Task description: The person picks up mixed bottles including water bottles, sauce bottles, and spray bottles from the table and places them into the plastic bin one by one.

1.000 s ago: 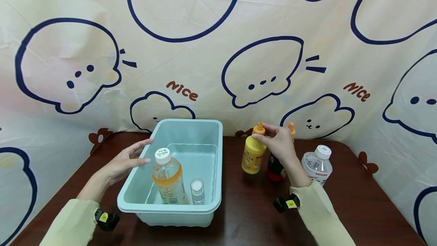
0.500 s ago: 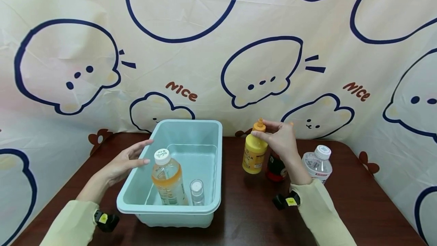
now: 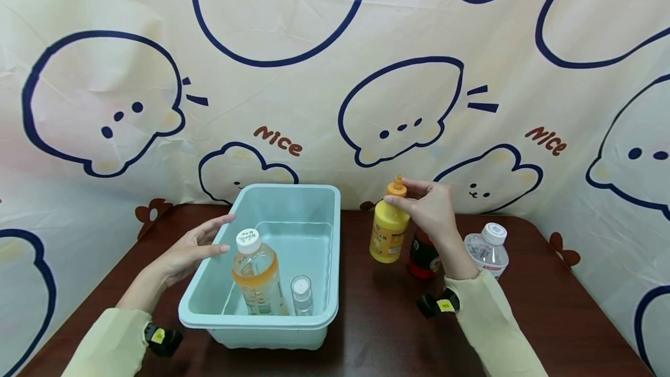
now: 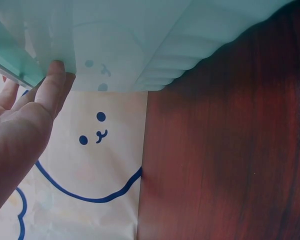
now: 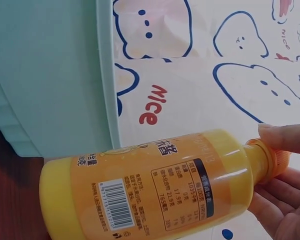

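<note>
My right hand (image 3: 431, 211) pinches the orange cap of a yellow mustard squeeze bottle (image 3: 388, 231), which is held nearly upright, slightly tilted, right of the basin. Its printed back label fills much of the right wrist view. My left hand (image 3: 191, 249) grips the left rim of the light blue plastic basin (image 3: 335, 260), thumb over the rim; the left wrist view shows fingers (image 4: 54, 87) against the outer wall. Inside the basin stand a large clear bottle (image 3: 256, 278) with a white cap and orange band, and a small clear bottle (image 3: 302, 295).
A dark red sauce bottle (image 3: 421, 258) stands behind the right wrist, partly hidden by the hand. To its right is a clear plastic bottle (image 3: 487, 249) with a white cap. A patterned cloth (image 3: 293, 98) hangs behind the dark wooden table (image 3: 377, 330).
The mustard bottle has risen slightly in my right hand and leans a little more. My left hand and the basin have stayed in place.
</note>
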Available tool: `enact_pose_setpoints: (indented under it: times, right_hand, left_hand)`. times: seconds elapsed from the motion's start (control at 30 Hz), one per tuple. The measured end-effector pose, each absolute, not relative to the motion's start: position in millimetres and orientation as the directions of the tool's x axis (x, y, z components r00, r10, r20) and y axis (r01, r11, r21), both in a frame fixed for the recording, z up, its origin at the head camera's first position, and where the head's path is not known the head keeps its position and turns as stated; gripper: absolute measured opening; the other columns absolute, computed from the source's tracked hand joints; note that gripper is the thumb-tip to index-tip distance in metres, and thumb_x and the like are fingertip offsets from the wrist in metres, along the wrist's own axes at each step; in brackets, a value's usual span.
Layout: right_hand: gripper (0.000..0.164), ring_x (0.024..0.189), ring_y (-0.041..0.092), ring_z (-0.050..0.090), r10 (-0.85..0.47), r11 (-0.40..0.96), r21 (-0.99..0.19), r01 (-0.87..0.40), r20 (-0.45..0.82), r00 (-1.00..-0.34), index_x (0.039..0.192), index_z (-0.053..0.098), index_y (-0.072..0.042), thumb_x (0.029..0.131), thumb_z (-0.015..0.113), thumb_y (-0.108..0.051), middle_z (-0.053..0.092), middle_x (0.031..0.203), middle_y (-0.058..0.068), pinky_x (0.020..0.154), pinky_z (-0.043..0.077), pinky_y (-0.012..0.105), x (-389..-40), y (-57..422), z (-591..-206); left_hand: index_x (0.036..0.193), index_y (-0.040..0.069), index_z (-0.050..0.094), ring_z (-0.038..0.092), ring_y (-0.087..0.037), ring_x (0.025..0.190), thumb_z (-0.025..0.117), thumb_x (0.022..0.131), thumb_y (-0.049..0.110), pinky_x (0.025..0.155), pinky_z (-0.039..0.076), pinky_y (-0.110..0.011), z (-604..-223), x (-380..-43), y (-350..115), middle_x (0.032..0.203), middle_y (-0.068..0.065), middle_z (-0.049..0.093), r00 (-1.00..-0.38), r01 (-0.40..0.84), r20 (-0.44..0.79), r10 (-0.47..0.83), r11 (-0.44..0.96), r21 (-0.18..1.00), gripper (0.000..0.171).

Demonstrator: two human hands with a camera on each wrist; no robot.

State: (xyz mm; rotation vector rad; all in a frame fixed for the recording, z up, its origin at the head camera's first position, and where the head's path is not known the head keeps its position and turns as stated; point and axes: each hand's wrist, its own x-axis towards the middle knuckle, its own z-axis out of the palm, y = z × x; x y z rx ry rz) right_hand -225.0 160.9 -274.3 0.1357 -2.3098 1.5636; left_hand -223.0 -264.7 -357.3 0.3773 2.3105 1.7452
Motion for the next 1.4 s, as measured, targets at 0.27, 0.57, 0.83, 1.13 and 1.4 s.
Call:
enact_pose_setpoints:
  times: [0.27,0.57,0.83,1.13,1.4]
  right_hand:
    - [0.046,0.092,0.025,0.064,0.107,0.385,-0.872,-0.303,0.369,-0.923,0.111,0.063,0.002,0.071,0.078,-0.017,0.064,0.108,0.015,0.076,0.053,0.033,-224,158,-269]
    - [0.044,0.092,0.025,0.063,0.103,0.392,-0.872,-0.293,0.359,-0.928,0.11,0.063,0.001,0.072,0.077,-0.016,0.065,0.107,0.015,0.077,0.053,0.032,-224,153,-262]
    - [0.044,0.089,0.023,0.064,0.098,0.395,-0.867,-0.304,0.369,-0.924,0.11,0.065,-0.001,0.071,0.078,-0.019,0.066,0.104,0.014,0.073,0.054,0.03,-224,147,-254]
    - [0.043,0.089,0.022,0.064,0.075,0.381,-0.867,-0.321,0.376,-0.924,0.109,0.064,-0.001,0.071,0.077,-0.018,0.066,0.105,0.013,0.073,0.054,0.028,-223,143,-246]
    - [0.042,0.09,0.022,0.063,0.05,0.366,-0.869,-0.332,0.375,-0.926,0.108,0.064,0.0,0.072,0.077,-0.016,0.066,0.105,0.013,0.076,0.053,0.029,-222,138,-239]
  left_hand:
    - [0.144,0.01,0.02,0.033,-0.048,0.122,0.06,0.085,0.017,0.082,0.048,-0.054,-358,-223,-265,0.149,-0.021,0.013,-0.944,0.077,-0.014,0.329,0.263,0.962,0.072]
    - [0.144,0.009,0.021,0.029,-0.047,0.125,0.062,0.085,0.018,0.086,0.044,-0.056,-357,-222,-263,0.149,-0.02,0.013,-0.95,0.071,-0.018,0.312,0.274,0.959,0.073]
    - [0.144,0.009,0.021,0.028,-0.047,0.126,0.062,0.085,0.018,0.086,0.043,-0.057,-356,-222,-263,0.15,-0.02,0.012,-0.952,0.068,-0.021,0.306,0.278,0.958,0.073]
    - [0.144,0.01,0.02,0.027,-0.047,0.126,0.063,0.084,0.019,0.087,0.043,-0.057,-356,-223,-263,0.15,-0.02,0.011,-0.952,0.069,-0.021,0.305,0.281,0.957,0.074]
    - [0.144,0.01,0.021,0.026,-0.047,0.127,0.063,0.084,0.019,0.087,0.042,-0.058,-357,-223,-264,0.15,-0.019,0.011,-0.951,0.078,-0.015,0.308,0.286,0.955,0.074]
